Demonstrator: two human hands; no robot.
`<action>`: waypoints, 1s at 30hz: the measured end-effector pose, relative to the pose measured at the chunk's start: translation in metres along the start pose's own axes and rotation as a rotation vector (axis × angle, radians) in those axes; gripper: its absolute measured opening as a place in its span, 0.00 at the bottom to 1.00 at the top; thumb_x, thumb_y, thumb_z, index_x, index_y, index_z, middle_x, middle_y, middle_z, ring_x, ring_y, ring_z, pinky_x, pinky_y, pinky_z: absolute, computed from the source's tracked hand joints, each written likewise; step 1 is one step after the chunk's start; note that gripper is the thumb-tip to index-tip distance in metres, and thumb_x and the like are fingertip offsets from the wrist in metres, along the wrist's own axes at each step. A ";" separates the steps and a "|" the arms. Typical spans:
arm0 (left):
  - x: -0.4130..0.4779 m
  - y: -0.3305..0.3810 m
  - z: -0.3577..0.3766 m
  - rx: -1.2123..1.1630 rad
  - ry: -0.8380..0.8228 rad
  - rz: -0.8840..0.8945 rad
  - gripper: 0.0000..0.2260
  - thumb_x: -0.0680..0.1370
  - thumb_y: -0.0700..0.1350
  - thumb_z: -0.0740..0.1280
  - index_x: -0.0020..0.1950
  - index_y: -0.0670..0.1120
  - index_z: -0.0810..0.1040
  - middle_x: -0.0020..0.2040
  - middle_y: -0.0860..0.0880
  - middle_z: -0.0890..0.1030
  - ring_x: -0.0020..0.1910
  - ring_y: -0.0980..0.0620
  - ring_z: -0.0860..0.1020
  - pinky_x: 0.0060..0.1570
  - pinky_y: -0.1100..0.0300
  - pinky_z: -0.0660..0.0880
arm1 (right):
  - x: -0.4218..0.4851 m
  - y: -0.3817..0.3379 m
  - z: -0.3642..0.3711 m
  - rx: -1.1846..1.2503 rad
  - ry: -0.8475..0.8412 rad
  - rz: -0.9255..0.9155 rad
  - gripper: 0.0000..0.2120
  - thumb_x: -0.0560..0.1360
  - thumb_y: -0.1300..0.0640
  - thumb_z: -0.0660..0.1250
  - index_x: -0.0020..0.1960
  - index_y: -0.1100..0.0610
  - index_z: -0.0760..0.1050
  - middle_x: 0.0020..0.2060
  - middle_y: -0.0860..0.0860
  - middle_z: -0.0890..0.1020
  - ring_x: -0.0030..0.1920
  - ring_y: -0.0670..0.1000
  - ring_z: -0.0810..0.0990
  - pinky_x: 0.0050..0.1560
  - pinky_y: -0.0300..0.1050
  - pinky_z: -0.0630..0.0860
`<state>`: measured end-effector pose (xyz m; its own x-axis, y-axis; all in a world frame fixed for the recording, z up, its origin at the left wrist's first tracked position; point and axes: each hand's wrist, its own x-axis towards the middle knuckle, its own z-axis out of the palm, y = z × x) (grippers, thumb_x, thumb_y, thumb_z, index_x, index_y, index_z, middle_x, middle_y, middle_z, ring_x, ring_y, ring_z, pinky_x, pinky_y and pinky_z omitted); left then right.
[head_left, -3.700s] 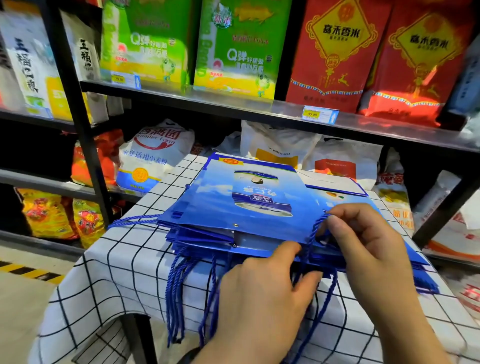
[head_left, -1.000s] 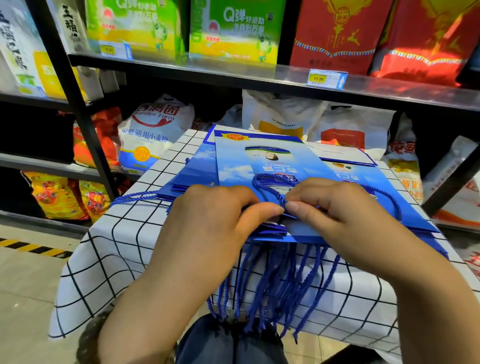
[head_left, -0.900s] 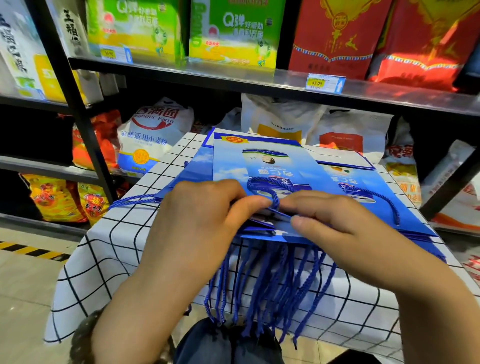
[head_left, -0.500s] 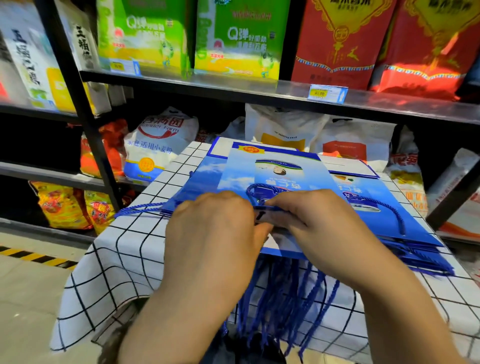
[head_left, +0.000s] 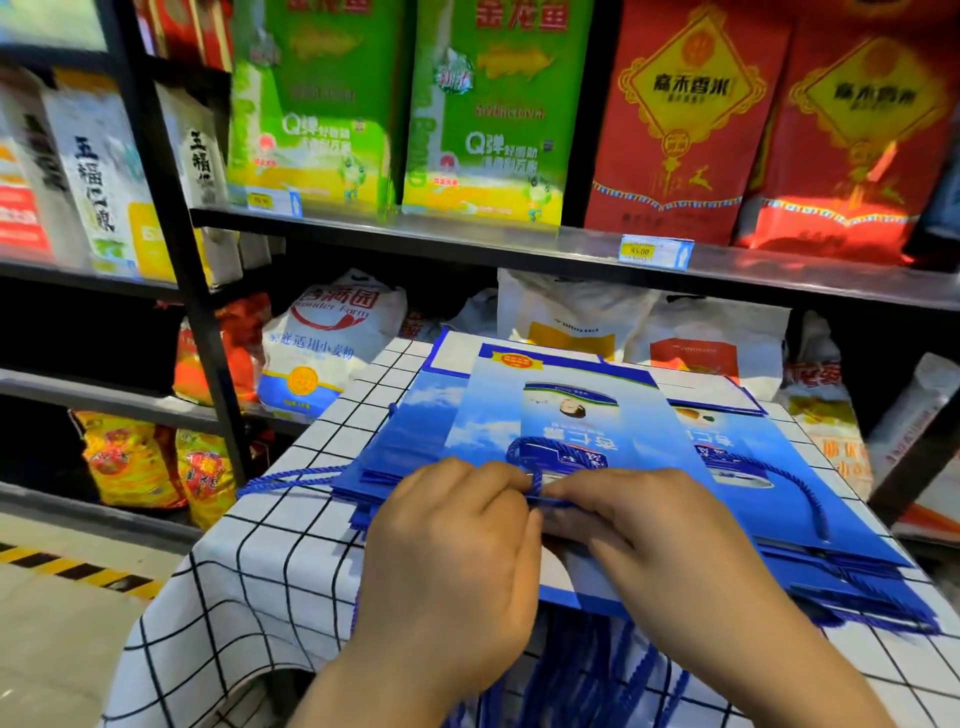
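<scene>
Now, cloth (head_left: 270, 571): my bag stack (head_left: 857, 587) lies on it.
Left hand (head_left: 457, 561): thumb and forefinger clamped on the cord (head_left: 519, 448).
Cord: hung over the edge before, now looped up on the top bag (head_left: 571, 415).
Right hand (head_left: 660, 551): fingertips pinch the same cord, touching my left.
Meaning: handle nearly tucked flat.

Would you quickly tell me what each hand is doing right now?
Left hand: closed, pinching the blue cord of the top bag.
Right hand: closed, pinching the same cord.
</scene>
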<state>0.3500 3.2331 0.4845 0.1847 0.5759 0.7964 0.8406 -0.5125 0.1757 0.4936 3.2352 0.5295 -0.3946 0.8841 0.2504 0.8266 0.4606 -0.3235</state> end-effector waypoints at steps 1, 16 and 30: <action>-0.002 -0.002 0.001 -0.017 0.021 0.024 0.13 0.73 0.45 0.59 0.31 0.45 0.77 0.39 0.51 0.82 0.33 0.47 0.77 0.38 0.57 0.67 | 0.000 -0.001 0.000 0.002 -0.003 0.001 0.13 0.77 0.44 0.57 0.53 0.50 0.74 0.48 0.48 0.81 0.49 0.51 0.77 0.46 0.50 0.75; -0.005 -0.008 -0.005 -0.398 0.068 -0.014 0.13 0.73 0.41 0.60 0.28 0.43 0.73 0.37 0.49 0.80 0.33 0.50 0.77 0.31 0.56 0.71 | -0.010 0.000 0.005 -0.057 0.115 -0.013 0.09 0.78 0.46 0.56 0.56 0.43 0.71 0.48 0.45 0.80 0.50 0.49 0.76 0.46 0.47 0.74; -0.016 -0.010 -0.011 -0.391 -0.086 -0.193 0.08 0.70 0.53 0.61 0.39 0.56 0.61 0.43 0.57 0.78 0.41 0.59 0.79 0.35 0.56 0.75 | -0.005 0.016 0.004 0.278 -0.085 -0.014 0.16 0.75 0.48 0.60 0.56 0.27 0.65 0.42 0.40 0.77 0.46 0.40 0.74 0.47 0.34 0.70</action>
<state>0.3326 3.2219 0.4759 0.0994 0.7270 0.6794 0.6112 -0.5834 0.5349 0.5072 3.2388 0.5193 -0.4474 0.8755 0.1828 0.6835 0.4665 -0.5614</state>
